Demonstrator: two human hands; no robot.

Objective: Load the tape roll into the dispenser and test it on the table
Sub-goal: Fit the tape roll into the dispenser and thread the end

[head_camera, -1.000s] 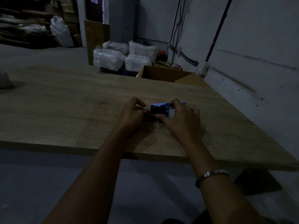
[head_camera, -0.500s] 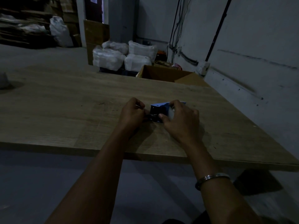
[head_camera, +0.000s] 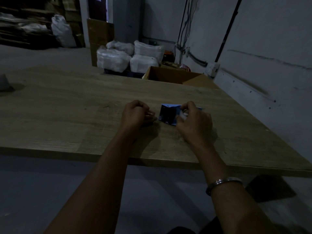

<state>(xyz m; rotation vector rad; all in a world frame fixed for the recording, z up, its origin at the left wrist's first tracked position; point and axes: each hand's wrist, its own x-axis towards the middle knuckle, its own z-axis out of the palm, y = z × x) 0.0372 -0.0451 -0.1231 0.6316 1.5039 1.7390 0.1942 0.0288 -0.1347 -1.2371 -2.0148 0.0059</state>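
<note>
Dim light. Blue dispenser (head_camera: 168,115) on table (head_camera: 67,115), partly hidden by right hand (head_camera: 194,125), fingers curled on it. Left hand (head_camera: 136,114) just left, curled; hold unclear.

The right hand (head_camera: 194,122) hides the dispenser's (head_camera: 168,114) right part.

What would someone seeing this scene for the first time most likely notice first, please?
Most likely the two bare hands at the middle of the wooden table: the right hand grips a small blue tape dispenser, while the left hand rests curled just beside it, apart from it. Next, the open brown cardboard box behind the table's far edge, and the silver metal bangle on the right wrist.
</note>
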